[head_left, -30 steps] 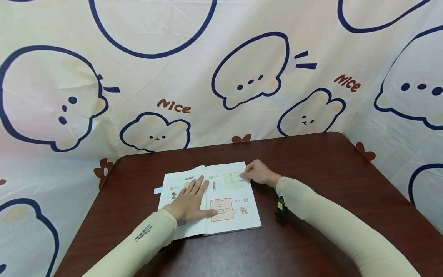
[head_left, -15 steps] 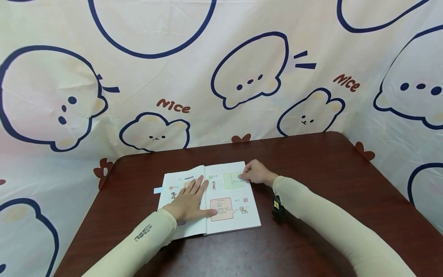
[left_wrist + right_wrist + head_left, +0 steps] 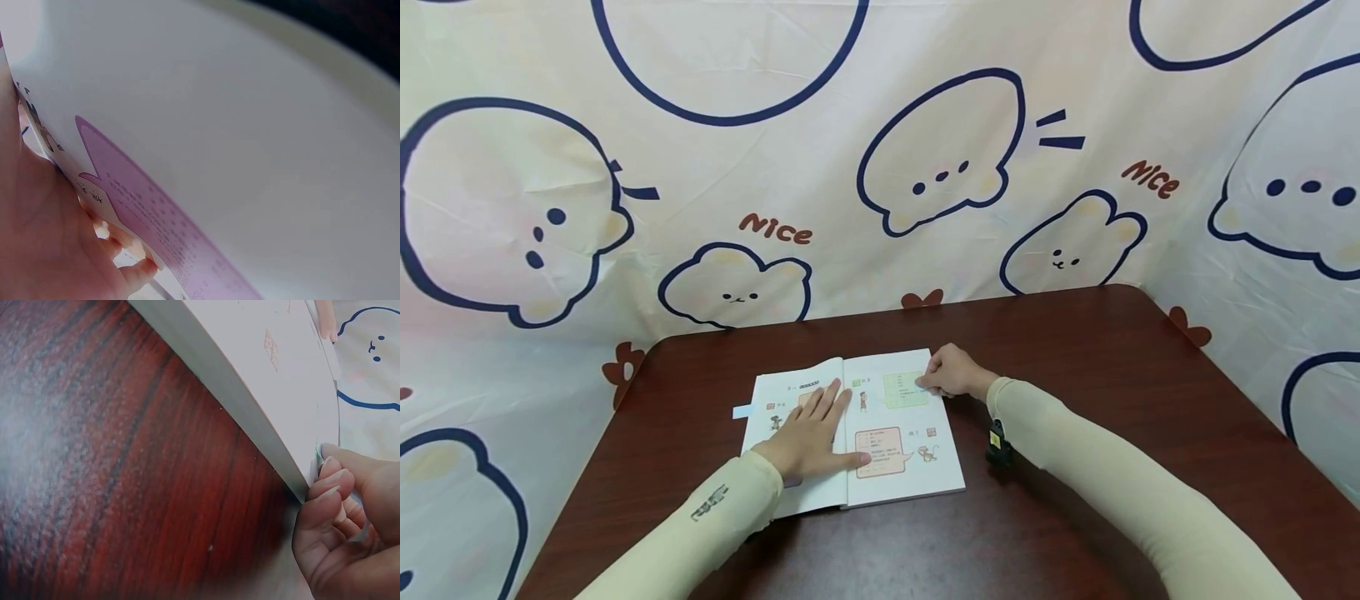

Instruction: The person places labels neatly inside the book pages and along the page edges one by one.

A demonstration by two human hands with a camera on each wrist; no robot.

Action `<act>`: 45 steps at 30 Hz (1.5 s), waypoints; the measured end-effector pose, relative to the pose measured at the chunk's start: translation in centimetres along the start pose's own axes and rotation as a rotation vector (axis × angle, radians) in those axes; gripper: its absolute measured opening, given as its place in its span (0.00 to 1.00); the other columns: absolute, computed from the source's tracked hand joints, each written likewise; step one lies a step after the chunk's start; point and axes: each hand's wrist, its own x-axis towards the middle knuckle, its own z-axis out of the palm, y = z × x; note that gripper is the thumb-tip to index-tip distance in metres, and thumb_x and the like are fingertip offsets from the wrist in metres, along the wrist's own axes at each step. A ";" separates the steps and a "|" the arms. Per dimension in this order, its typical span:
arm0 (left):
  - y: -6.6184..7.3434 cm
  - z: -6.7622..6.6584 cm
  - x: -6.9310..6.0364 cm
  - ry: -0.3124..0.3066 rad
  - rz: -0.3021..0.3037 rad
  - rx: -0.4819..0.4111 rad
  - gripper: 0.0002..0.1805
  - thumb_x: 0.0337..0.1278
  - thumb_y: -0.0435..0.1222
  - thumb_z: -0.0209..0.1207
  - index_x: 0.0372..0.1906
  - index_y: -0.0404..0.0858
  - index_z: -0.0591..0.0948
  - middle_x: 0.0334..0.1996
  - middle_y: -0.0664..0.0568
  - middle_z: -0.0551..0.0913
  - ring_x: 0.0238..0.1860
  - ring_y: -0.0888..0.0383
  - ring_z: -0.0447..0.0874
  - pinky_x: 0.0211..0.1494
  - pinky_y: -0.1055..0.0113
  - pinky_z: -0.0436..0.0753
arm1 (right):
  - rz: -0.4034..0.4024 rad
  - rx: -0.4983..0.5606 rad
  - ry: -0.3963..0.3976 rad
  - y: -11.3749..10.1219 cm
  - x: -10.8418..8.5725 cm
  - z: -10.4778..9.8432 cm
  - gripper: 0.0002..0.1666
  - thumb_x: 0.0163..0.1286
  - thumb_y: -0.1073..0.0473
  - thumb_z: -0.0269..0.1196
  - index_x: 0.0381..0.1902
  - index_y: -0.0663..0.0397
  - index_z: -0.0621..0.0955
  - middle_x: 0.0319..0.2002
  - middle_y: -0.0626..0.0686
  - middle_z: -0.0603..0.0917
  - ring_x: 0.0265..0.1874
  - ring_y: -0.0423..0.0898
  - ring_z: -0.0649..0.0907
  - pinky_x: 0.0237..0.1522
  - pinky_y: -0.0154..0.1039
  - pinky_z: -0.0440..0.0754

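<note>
An open book (image 3: 898, 492) with printed cartoons and coloured text boxes lies on the brown table. My left hand (image 3: 808, 435) rests spread across its left page and the fold, the thumb reaching over the right page. In the left wrist view, the left hand (image 3: 59, 231) is beside a page with a purple speech bubble (image 3: 147, 203). My right hand (image 3: 957, 372) is at the right page's outer edge, near the green text box (image 3: 901, 392). In the right wrist view, the curled fingers of the right hand (image 3: 347, 519) pinch a light-blue sticky tab (image 3: 361, 532), mostly hidden, against the page edge.
Another light-blue sticky tab (image 3: 742, 412) sticks out from the book's left edge. The brown table (image 3: 1075, 342) extends around the book. A cartoon-printed cloth (image 3: 850, 167) hangs behind and beside the table. A small black device (image 3: 997, 446) sits under the right wrist.
My right hand and forearm have shifted slightly left, the fingertips staying at the right page's edge. The left hand and the book have not visibly moved.
</note>
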 end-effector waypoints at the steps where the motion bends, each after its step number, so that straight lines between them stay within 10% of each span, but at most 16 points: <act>1: 0.0 0.0 0.0 0.000 0.001 0.000 0.62 0.55 0.74 0.52 0.83 0.41 0.46 0.84 0.46 0.39 0.83 0.40 0.41 0.80 0.38 0.53 | 0.002 0.000 -0.001 0.0 0.0 0.0 0.15 0.68 0.61 0.68 0.21 0.59 0.84 0.14 0.48 0.79 0.12 0.40 0.72 0.18 0.32 0.70; 45: 0.0 0.2 0.1 0.003 0.002 0.006 0.62 0.55 0.75 0.52 0.83 0.41 0.46 0.84 0.46 0.39 0.83 0.40 0.41 0.79 0.38 0.54 | 0.081 -0.074 -0.047 -0.6 0.4 -0.1 0.23 0.68 0.57 0.69 0.15 0.51 0.74 0.10 0.47 0.72 0.10 0.40 0.71 0.16 0.30 0.68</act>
